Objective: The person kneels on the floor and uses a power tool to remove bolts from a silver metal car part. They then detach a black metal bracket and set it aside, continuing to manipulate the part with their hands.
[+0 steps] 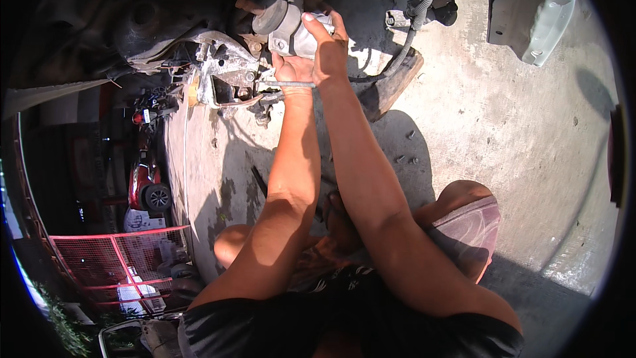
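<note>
At the top centre is a grey cast-metal engine part (289,32) with a round, pulley-like end facing left. My right hand (329,51) wraps its right side, thumb laid over the top. Under its near edge is my left hand (293,66), palm against the metal with most fingers hidden behind it. Both arms stretch forward. A thin corrugated conduit (295,84) crosses my left wrist. Just left of my hands sits a worn metal bracket (228,69) with bolts, part of the vehicle's underside.
A grey corrugated hose (405,46) curves down at the right, by a wooden block (392,86). Loose bolts (405,158) lie on the concrete. A pale body panel (553,16) hangs upper right. A red mesh fence (119,262) and a red car (149,185) stand left.
</note>
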A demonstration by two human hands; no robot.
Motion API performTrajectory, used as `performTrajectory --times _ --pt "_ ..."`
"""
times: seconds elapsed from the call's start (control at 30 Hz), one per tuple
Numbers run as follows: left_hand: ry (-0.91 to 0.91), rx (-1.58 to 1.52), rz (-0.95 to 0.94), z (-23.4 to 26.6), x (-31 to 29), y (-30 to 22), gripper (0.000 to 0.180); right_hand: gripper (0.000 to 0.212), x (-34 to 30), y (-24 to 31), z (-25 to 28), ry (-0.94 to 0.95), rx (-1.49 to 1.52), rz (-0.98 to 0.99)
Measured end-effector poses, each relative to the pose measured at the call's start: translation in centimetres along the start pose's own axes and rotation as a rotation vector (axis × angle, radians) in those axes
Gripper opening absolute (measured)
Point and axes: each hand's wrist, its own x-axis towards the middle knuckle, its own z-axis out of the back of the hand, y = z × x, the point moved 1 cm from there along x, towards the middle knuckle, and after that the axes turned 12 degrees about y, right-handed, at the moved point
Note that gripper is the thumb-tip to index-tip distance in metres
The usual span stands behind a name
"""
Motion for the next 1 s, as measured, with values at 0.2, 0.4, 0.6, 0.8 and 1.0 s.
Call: performTrajectory --times 0.2,0.4,0.6,0.8,1.0 --pt "0.426 -0.314 0.262 0.0 0.2 0.5 0.067 0.075 -0.4 0.6 -0.1 -0.128 -0.133 -0.078" --pt "0.020 0.162 0.376 4.7 -2.0 -0.6 0.055 0.068 -0.3 -0.9 -0.2 -0.028 0.013 -0.079" --pt "0.526 1.401 1.298 -1.8 -8.0 -3.1 0.037 0.062 0.8 -1.4 1.7 -0.140 -0.173 0.029" --pt "1.634 0.975 0.817 -16.8 -15.5 -11.9 0.025 0.052 0.5 -1.5 1.2 -0.081 -0.130 0.054" --pt "2.007 0.256 0.326 -23.0 -22.8 -11.4 0.022 0.037 -0.1 -1.6 -0.7 0.000 0.001 0.046"
